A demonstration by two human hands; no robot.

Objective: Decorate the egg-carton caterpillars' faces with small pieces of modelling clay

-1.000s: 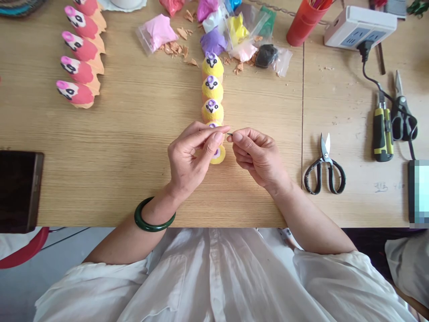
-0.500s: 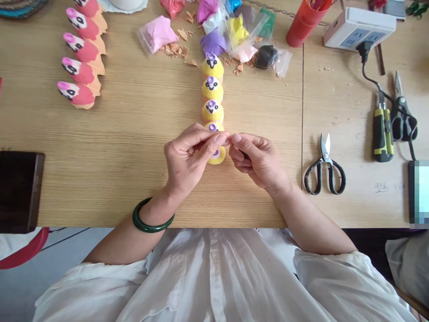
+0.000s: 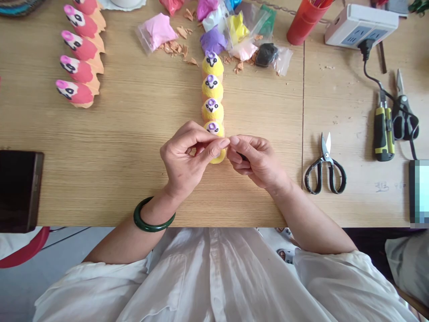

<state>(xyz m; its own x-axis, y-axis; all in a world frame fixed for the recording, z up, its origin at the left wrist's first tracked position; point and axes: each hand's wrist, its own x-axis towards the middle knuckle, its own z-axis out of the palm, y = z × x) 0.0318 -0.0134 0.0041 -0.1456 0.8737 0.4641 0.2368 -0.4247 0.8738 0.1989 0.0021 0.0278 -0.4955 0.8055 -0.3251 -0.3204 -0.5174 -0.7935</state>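
My left hand and my right hand meet at the fingertips, just above a yellow figure that they mostly hide. That figure ends a straight column of several fuzzy yellow figures with purple-and-white painted faces; the nearest fully visible one almost touches my left fingers. A small dark lump shows between my right fingers, probably black clay. My left thumb and forefinger are pinched together, and anything between them is hidden.
Bags of coloured clay and paper scraps lie beyond the column. Pink figures stand at the left. A phone lies at the left edge. Scissors, a screwdriver and a power strip sit at the right.
My fingertips have come together. The thin dark strand seen between them a second ago is now hidden. My left hand has shifted slightly left, uncovering more of the yellow figure nearest it.
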